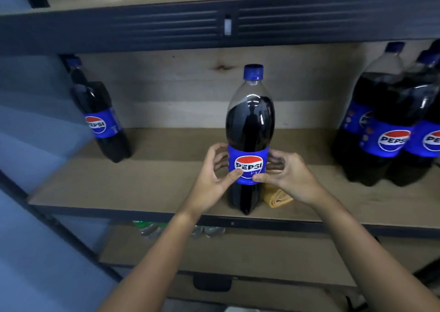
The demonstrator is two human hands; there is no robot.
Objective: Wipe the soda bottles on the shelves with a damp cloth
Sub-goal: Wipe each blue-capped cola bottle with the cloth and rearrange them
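left hand – grips bottle label | right hand – grips opposite side | 2 forearms raised

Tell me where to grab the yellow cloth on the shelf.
Take the yellow cloth by its folded front edge, coming from the right. The middle bottle stands upright against its left side, and the right hand hovers above it, so right-front is open.

"PEPSI" stands on each bottle's blue label.

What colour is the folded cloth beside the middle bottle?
Yellow-orange cloth, seen best in the head view.
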